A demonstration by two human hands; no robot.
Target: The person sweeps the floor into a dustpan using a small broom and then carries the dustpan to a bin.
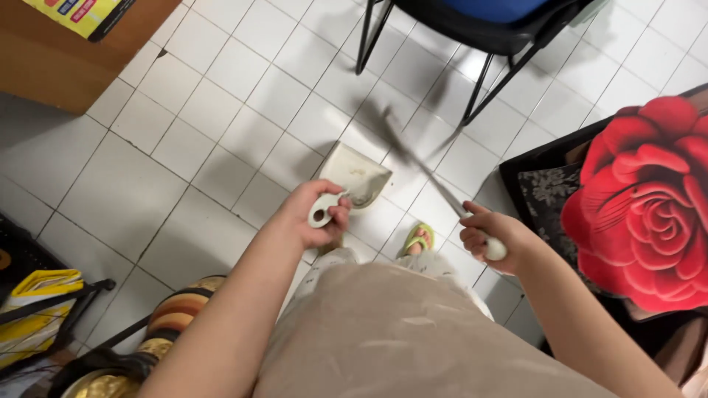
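My left hand [306, 214] grips the looped handle of a cream dustpan [354, 175], whose tray rests on the white tiled floor in front of my feet. My right hand [493, 237] is closed around the pale handle of a small broom [413, 151]. The broom's shaft slants up and left from that hand, and its bristle end is blurred just above the dustpan's right side. My foot in a green sandal [417, 239] shows between the two hands.
A black-framed chair with a blue seat [487, 29] stands at the top. A dark mat with a big red rose print [649, 199] lies at the right. A wooden cabinet [51, 66] is at top left. Striped and yellow items [44, 295] crowd the lower left.
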